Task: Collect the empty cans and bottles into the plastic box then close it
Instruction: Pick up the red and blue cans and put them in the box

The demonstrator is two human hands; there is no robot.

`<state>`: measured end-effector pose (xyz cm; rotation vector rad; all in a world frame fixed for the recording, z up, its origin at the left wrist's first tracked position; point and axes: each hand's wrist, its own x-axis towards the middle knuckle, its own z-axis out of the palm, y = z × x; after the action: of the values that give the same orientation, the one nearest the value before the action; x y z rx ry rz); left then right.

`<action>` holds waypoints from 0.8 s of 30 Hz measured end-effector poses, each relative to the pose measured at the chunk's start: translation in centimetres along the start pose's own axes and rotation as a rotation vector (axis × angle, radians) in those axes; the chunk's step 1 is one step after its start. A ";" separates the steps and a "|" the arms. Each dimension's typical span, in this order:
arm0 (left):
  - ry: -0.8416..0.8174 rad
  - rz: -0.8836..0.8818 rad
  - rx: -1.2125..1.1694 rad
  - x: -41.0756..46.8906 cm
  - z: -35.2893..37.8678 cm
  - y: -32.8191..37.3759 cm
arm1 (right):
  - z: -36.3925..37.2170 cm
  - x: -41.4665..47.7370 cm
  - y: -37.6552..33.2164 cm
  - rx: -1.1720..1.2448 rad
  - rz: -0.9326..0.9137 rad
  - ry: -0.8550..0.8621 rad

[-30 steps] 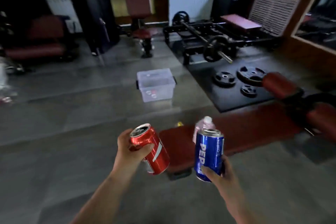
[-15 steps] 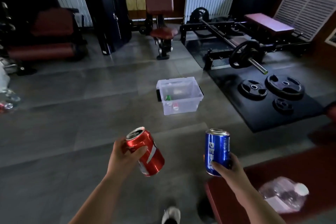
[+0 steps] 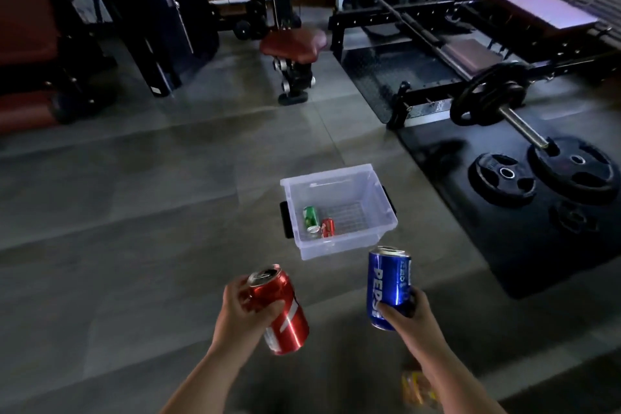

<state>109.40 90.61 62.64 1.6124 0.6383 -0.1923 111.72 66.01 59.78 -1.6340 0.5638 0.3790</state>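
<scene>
Two cans aloft over a grey gym floor [image 3: 134,245]: red can [image 3: 284,312] clamped in the left hand [image 3: 243,309], tilted with its open top leaning toward the wrist, thumb across the front; blue can [image 3: 388,286] clamped in the right hand [image 3: 408,316], upright, gripped low on the body, fingers wrapped behind. Clear plastic box [image 3: 339,245] on the floor just beyond both grips, nearer the right one, open-topped, black handles at either side. Inside it, two more cans lying down, one green can [image 3: 311,217] and one small red can [image 3: 328,227], touching. Both forearms extended forward, bare, hands level with each other and apart. Three weight plates [image 3: 502,178] flat on a black mat [image 3: 470,245] beyond the right grip.
</scene>
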 end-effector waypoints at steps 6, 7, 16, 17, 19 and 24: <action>-0.062 0.014 0.102 19.3 5.5 3.0 | 3.1 16.1 -3.5 -0.064 0.020 0.121; -0.092 0.034 0.123 22.9 6.7 3.1 | 3.7 19.3 -3.5 -0.072 0.025 0.147; -0.294 0.178 0.448 51.3 19.9 -7.9 | 8.2 50.0 4.9 -0.213 -0.015 0.097; -0.289 0.195 0.491 53.4 21.0 -9.9 | 8.5 52.8 6.3 -0.270 -0.005 0.083; -0.296 0.181 0.598 56.9 22.6 -13.8 | 9.3 57.7 9.0 -0.367 0.051 0.040; -0.482 0.038 1.084 62.4 24.7 -20.5 | 11.5 66.0 13.6 -0.633 0.183 0.008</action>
<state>156.69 85.25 11.07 2.4704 0.0839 -0.9938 159.25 66.95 10.69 -2.1937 0.6397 0.7407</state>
